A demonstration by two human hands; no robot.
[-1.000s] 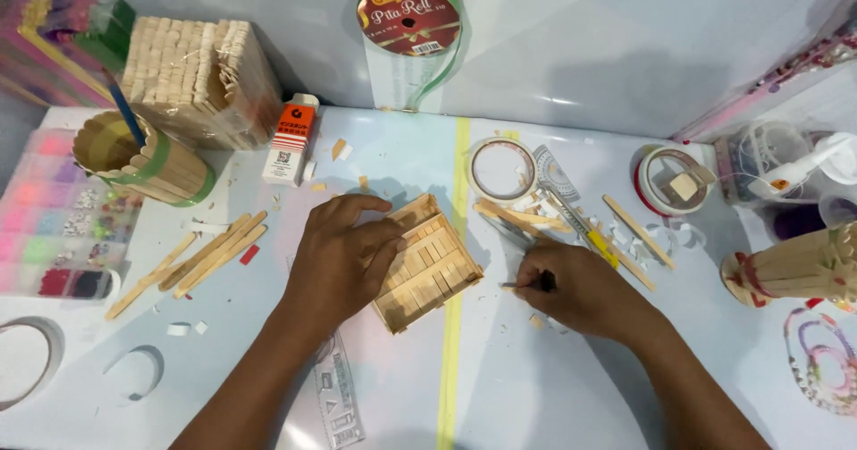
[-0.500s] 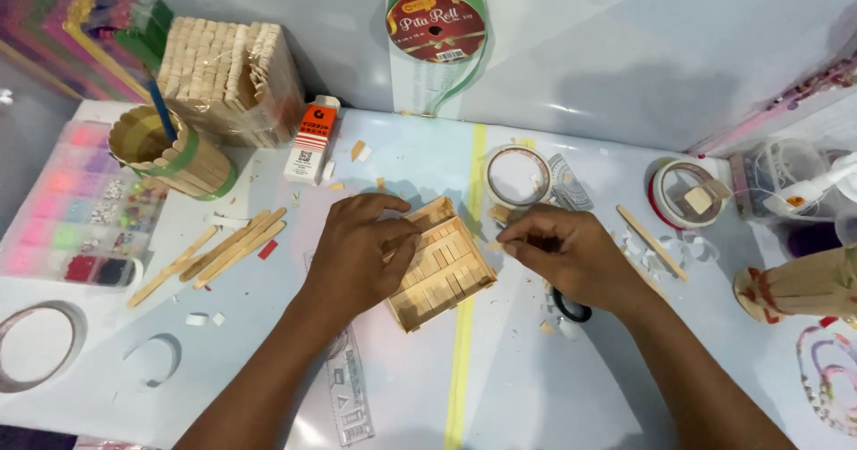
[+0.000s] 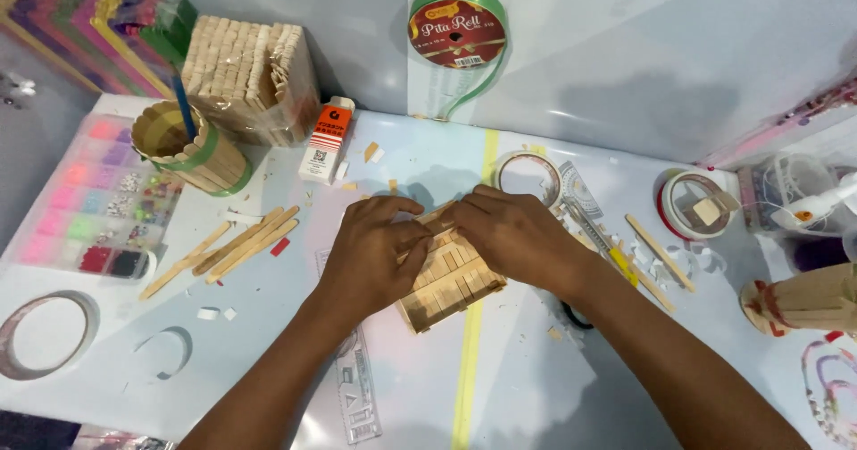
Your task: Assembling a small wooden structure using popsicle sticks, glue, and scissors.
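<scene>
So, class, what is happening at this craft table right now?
A person works on a small box of wooden sticks lying on the pale table. The left hand rests on its left side, and the right hand presses on its upper edge. Loose craft sticks lie to the left, near an orange-and-white glue bottle.

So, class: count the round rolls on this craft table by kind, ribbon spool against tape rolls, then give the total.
Green ribbon spool: 1
Tape rolls: 3, the far-left tape roll, the clear tape roll and the red-rimmed tape roll
Total: 4
</scene>
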